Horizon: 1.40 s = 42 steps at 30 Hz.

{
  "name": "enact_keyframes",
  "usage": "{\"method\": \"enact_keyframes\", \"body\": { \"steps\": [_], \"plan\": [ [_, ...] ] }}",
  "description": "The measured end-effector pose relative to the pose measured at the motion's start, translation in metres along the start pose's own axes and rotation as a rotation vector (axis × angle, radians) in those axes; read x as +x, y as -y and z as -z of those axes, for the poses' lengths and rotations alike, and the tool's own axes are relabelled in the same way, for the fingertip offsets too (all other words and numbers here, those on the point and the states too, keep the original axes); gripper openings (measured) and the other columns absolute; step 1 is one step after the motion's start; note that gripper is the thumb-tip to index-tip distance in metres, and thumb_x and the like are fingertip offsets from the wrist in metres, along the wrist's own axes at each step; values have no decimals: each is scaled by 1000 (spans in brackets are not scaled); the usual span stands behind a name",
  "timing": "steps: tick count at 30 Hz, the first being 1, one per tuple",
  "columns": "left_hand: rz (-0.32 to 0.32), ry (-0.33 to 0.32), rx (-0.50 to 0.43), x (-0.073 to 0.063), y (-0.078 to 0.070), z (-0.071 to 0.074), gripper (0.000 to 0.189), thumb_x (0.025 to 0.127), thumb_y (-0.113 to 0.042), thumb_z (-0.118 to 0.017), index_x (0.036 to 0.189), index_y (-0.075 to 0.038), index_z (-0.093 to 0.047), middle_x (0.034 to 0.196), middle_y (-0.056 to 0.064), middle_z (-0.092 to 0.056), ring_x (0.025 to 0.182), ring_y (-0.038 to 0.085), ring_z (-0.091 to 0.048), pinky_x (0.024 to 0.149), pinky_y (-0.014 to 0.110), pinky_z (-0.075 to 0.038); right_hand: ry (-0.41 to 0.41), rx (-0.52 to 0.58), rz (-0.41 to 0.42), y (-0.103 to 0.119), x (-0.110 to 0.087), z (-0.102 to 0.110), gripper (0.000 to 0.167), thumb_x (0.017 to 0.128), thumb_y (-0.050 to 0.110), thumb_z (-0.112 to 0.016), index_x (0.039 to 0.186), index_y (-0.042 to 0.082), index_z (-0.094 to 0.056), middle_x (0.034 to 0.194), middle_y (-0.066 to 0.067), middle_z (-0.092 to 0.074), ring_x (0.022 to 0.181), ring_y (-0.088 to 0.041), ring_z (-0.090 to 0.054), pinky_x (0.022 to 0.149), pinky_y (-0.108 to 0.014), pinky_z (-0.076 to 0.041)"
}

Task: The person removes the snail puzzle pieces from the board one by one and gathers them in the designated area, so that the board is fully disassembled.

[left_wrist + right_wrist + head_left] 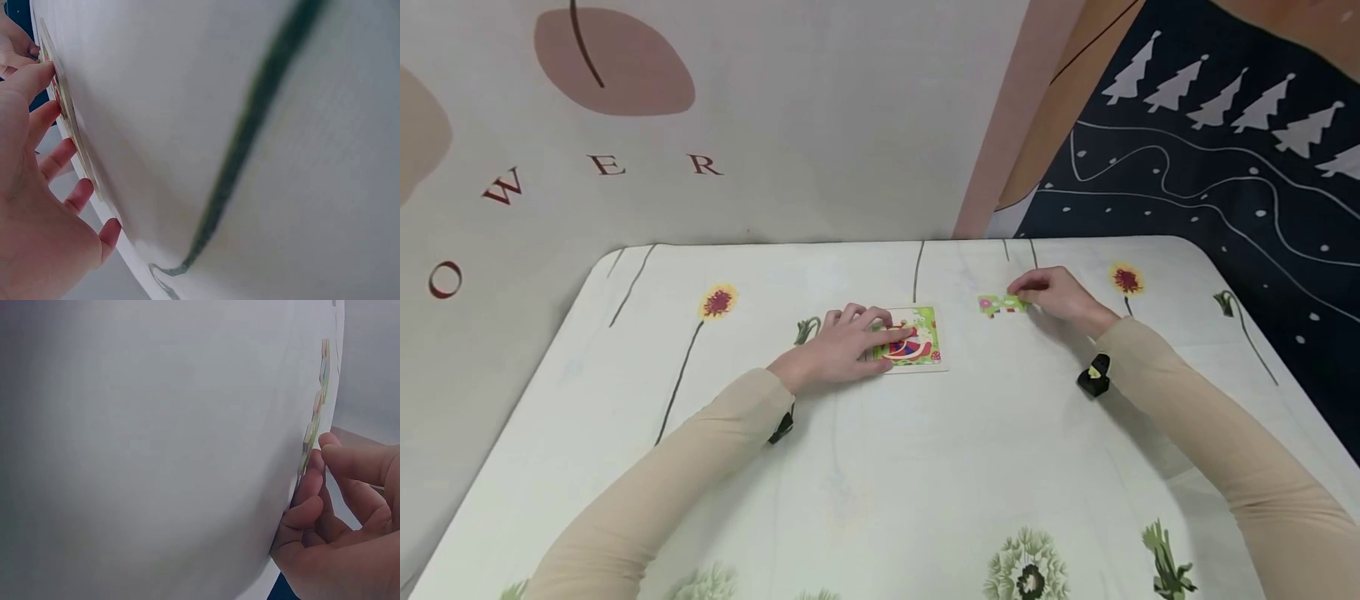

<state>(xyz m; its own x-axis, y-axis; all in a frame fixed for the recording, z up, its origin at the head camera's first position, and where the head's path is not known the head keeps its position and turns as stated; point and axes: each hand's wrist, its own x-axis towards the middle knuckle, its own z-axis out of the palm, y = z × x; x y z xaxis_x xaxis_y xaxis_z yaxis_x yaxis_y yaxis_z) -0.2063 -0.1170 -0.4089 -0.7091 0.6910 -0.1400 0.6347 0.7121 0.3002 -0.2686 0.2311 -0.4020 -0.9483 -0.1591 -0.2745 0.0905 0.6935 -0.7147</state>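
A small jigsaw puzzle board [917, 369] with a pale rim and a bright red, green and blue picture lies on the table. My left hand [846, 350] rests over its left side with fingers spread, covering part of the picture. The left wrist view shows the board edge-on beside those fingertips. To the right of the board, several green puzzle pieces [992, 305] lie close together in a row. My right hand [1060, 296] pinches the piece at the right end of this row between thumb and fingertips, which partly cover it.
The table [880, 467] wears a white cloth printed with flowers and dandelions. Its far edge meets a pale printed curtain [820, 167]. A dark cloth with white trees [1210, 183] hangs at the right. Each wrist carries a black camera [1094, 377].
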Motion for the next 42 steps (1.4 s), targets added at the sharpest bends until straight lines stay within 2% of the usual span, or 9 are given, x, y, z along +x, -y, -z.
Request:
{"method": "enact_keyframes", "body": {
  "steps": [12, 18, 23, 29, 34, 42],
  "plan": [
    [-14, -17, -23, 1, -1, 0, 54, 96, -40, -56, 148, -29, -42, 139, 2, -36, 123, 28, -29, 98, 50, -23, -18, 24, 27, 3, -4, 6, 27, 97, 9, -54, 120, -4, -62, 121, -20, -56, 95, -25, -46, 77, -34, -39],
    [-32, -42, -20, 2, -1, -1, 53, 96, -40, -56, 146, -29, -44, 138, 1, -39, 126, 27, -29, 98, 48, -23, -17, 60, 35, 10, -7, -2, 26, 99, 9, -51, 120, -3, -61, 131, -19, -51, 103, -27, -46, 79, -33, -38],
    [-57, -54, -19, 4, -2, -3, 52, 96, -37, -56, 146, -29, -44, 139, 2, -39, 125, 26, -30, 96, 47, -25, 3, 88, 72, 17, -9, -10, 25, 99, 8, -51, 119, -4, -60, 135, -18, -48, 103, -28, -51, 74, -29, -42],
    [-58, -37, -23, 6, -3, -5, 52, 97, -36, -55, 147, -31, -42, 141, 3, -35, 126, 26, -29, 97, 47, -25, 51, 116, 117, 26, -8, -24, 24, 98, 9, -53, 116, -3, -62, 127, -18, -54, 97, -26, -57, 69, -27, -46],
    [-43, -21, -10, 7, -4, -6, 53, 98, -39, -53, 148, -34, -39, 143, 4, -32, 126, 26, -28, 98, 48, -24, 59, 73, 197, 35, -5, -37, 21, 96, 5, -54, 112, -4, -64, 120, -19, -57, 94, -28, -60, 68, -27, -46],
    [-26, -2, 16, 10, -5, -7, 54, 98, -41, -51, 150, -36, -36, 142, 5, -31, 125, 26, -27, 96, 46, -25, 87, 9, 277, 56, 0, -57, 19, 96, 5, -55, 110, 0, -67, 113, -15, -61, 95, -28, -57, 76, -34, -45]
  ]
}}
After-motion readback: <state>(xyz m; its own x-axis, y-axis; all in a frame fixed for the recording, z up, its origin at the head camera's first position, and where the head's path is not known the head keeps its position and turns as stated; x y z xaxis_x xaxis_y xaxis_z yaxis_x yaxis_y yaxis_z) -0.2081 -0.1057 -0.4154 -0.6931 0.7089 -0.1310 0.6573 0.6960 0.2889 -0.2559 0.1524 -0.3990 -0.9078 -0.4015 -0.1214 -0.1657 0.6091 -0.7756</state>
